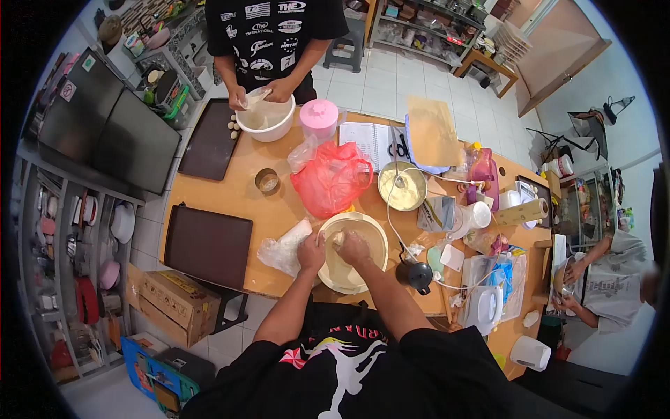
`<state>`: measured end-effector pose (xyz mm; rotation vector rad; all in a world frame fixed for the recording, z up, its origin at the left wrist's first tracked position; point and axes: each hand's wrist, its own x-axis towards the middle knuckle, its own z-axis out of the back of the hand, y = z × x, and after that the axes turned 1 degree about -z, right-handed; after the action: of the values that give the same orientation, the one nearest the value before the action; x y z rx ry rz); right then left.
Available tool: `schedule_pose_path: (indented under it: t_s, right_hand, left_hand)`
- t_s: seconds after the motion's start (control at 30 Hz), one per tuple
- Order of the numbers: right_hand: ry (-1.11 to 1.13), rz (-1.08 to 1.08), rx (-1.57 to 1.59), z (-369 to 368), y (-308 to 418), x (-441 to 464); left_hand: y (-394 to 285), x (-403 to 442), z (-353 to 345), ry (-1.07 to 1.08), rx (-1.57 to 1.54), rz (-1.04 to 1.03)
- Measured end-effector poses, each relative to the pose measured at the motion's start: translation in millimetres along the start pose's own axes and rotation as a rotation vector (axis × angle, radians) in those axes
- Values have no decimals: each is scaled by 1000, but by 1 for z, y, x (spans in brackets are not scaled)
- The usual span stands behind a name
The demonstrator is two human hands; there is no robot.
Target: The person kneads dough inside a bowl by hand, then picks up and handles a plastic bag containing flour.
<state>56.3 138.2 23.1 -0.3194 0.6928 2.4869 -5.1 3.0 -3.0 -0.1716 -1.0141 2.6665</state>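
A cream-coloured bowl (336,271) stands at the near edge of the wooden table. My right hand (353,249) is inside it, fingers closed around a small pale lump that looks like dough. At the bowl's left rim is my left hand (311,251), its fingers bent; what they hold, if anything, is hidden. A clear plastic bag with something white in it (285,249) lies against that hand. Just beyond the bowl sits a red plastic bag (331,180). A metal bowl of pale yellow mixture (403,192) with a utensil in it is to the right.
Across the table a person (269,49) holds dough over a white bowl (272,124). Dark trays (209,241) lie at left, near a metal ring (267,181). A black-lidded container (416,274), cable and plastic tubs stand right. Another person (614,279) is at far right.
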Motion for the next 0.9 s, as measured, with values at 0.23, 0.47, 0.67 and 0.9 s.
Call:
schedule_pose_path:
  t_s: [0.23, 0.47, 0.67, 0.9]
  right_hand:
    - [-41, -53, 19, -8, 1, 1]
    - [-229, -41, 70, -25, -5, -11]
    - [-155, 12, -56, -8, 0, -34]
    - [-236, 145, 60, 9, 2, -50]
  left_hand:
    - [0, 0, 2, 23, -21, 1]
    - [0, 0, 3, 31, -34, 11]
    - [3, -1, -1, -1, -26, 3]
    - [8, -3, 1, 14, -13, -2]
